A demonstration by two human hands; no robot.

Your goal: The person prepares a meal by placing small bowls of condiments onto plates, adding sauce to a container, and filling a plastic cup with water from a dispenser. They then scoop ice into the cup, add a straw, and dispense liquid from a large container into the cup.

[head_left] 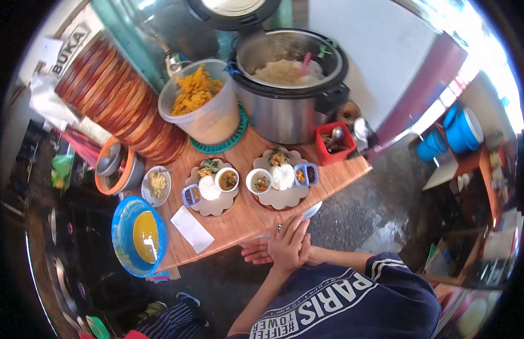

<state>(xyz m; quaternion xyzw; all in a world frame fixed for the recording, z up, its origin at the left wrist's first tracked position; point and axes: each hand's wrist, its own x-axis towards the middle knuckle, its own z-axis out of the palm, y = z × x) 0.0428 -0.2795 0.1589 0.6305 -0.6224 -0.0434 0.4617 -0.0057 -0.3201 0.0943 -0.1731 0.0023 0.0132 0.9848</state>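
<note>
Just off the table's front edge, my left hand (288,243) lies across my right hand (257,251), crossing it. My left hand's fingers are stretched out, pointing up and to the right. Those of my right hand extend to the left, partly hidden under the left. Neither shows anything held. Nearest to them are two scalloped plates (276,198) (221,208). Each carries a mound of white rice (283,177) (210,188), a small bowl of soup (261,181) (228,179), greens with shredded topping, and a small blue sauce dish (306,174) (191,195).
A large rice cooker (284,116) stands open behind the plates, beside a tub of yellow shreds (199,110). Stacked wooden plates (123,99), a blue basin (118,237) of yellow liquid and a paper slip (192,229) are leftward. A red cutlery box (335,150) sits right.
</note>
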